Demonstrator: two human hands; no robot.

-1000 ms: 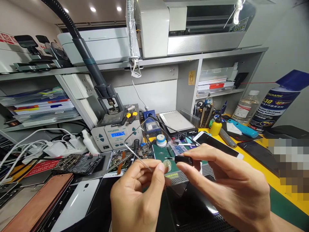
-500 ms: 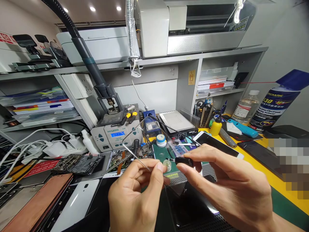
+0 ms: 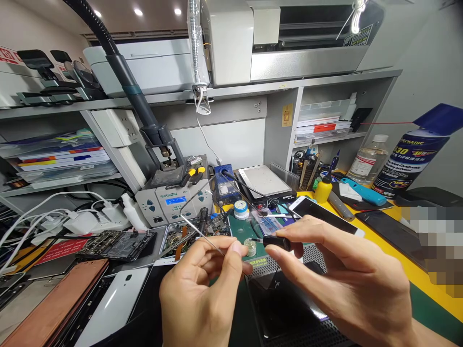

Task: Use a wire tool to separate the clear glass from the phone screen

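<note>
My left hand (image 3: 206,284) is closed in a pinch around a thin silver rod (image 3: 200,232), which slants up and to the left from my fingertips. What the tip looks like is hidden behind my thumb. Between the thumb and fingers of my right hand (image 3: 343,270) is a black brush cap (image 3: 275,242), its slim brush end pointing left towards my left fingertips. Just behind the brush end stands a small clear jar (image 3: 250,247) on the green mat. Below both hands lies a glossy black phone (image 3: 278,303) on a perforated dark pad.
A blue-and-white tub (image 3: 241,210) stands behind the jar. Circuit boards (image 3: 213,226) and opened phones lie to the left, before a grey soldering station (image 3: 173,202). To the right are a white-fronted phone (image 3: 325,215), a yellow bottle (image 3: 322,190) and a large spray can (image 3: 415,159).
My left hand and the silver rod have shifted slightly to the left. The brush cap stays in my right hand, moved only a little.
</note>
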